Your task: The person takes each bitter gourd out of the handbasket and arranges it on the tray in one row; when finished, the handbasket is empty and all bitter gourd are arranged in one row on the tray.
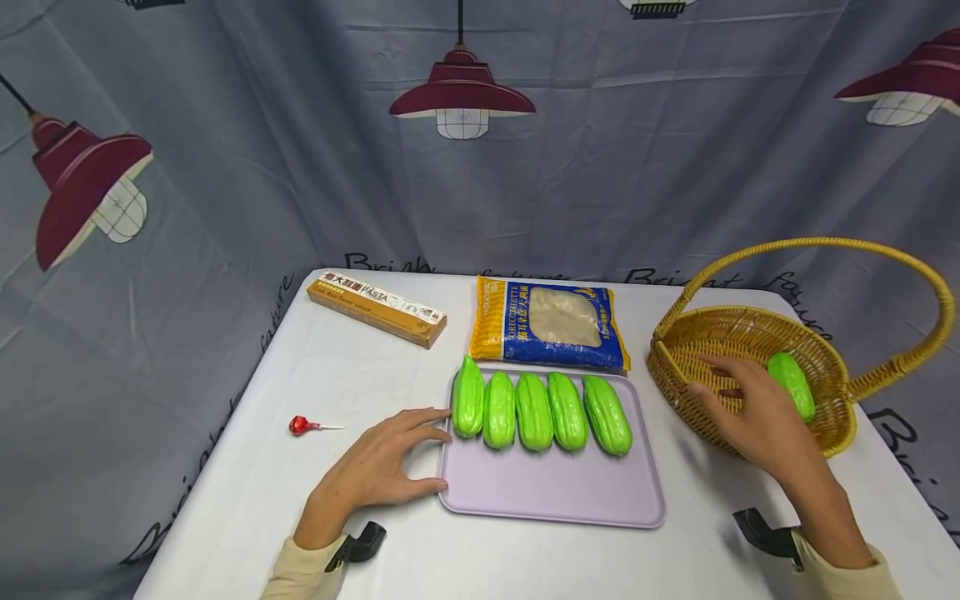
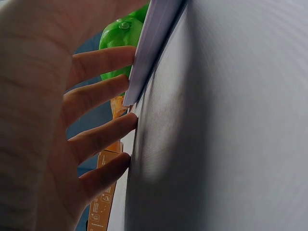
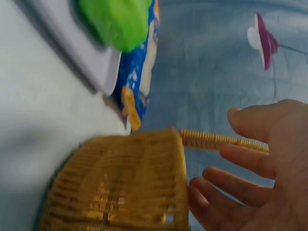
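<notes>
A lilac tray [image 1: 551, 492] bears several bright green, ridged bitter melons [image 1: 534, 412] lined up side by side along its far half. At the tray's left edge is my left hand [image 1: 378, 467], fingers spread; in the left wrist view, fingertips [image 2: 126, 54] touch the tray's side. My right hand [image 1: 761, 417] hovers over the near left part of a wicker basket [image 1: 675, 400], fingers loosely bent and holding nothing. Inside that basket, on the right, lies one more bitter melon [image 1: 791, 385]. The right wrist view shows the hand [image 3: 255, 183] beside the basket's rim.
Behind the tray lies a blue and yellow pasta bag [image 1: 555, 325]. A brown and white pasta box [image 1: 378, 308] is at the back left, with a red lollipop [image 1: 300, 426] nearer on the left. The basket's tall handle [image 1: 825, 243] arches up over it.
</notes>
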Tool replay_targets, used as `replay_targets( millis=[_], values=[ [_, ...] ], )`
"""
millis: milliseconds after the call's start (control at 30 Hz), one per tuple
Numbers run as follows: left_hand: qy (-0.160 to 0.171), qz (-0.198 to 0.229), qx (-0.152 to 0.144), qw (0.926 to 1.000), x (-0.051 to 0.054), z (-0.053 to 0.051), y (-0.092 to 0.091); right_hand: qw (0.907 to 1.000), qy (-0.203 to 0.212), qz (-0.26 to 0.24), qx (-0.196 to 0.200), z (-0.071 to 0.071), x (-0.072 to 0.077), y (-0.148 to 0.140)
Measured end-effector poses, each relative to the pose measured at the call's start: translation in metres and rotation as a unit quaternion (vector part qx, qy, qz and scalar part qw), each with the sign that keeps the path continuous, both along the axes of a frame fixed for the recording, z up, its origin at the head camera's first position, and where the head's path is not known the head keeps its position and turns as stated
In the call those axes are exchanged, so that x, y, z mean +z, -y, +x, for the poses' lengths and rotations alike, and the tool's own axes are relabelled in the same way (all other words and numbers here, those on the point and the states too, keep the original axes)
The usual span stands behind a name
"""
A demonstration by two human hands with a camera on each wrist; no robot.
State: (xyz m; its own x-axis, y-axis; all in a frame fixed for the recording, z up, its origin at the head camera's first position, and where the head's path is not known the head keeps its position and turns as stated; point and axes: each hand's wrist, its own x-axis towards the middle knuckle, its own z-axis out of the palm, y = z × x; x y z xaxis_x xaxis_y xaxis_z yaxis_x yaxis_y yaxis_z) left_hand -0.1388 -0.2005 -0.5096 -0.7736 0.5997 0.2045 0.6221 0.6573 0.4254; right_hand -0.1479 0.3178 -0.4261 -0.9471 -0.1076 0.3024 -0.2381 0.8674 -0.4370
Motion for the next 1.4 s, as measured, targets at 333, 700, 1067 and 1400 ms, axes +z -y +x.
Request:
replay_targets(
  millis=[333, 700, 1067, 1400],
  values=[
    [0.006, -0.003, 0.003, 1.0, 0.0, 0.001, 0.0, 0.9953, 0.03, 0.054, -0.075, -0.008, -0.009, -0.041],
    [0.002, 0.001, 0.0, 1.0, 0.0, 0.001, -0.001, 0.9859, 0.077, 0.085, -0.121, -0.019, -0.016, -0.075],
    [0.008, -0.001, 0.005, 1.0, 0.001, 0.001, 0.0, 0.9878, 0.08, 0.078, -0.108, -0.033, -0.024, -0.093],
    [0.009, 0.0, 0.004, 1.0, 0.0, 0.001, 0.0, 0.9783, 0.123, 0.086, -0.142, -0.042, -0.028, -0.105]
  ],
)
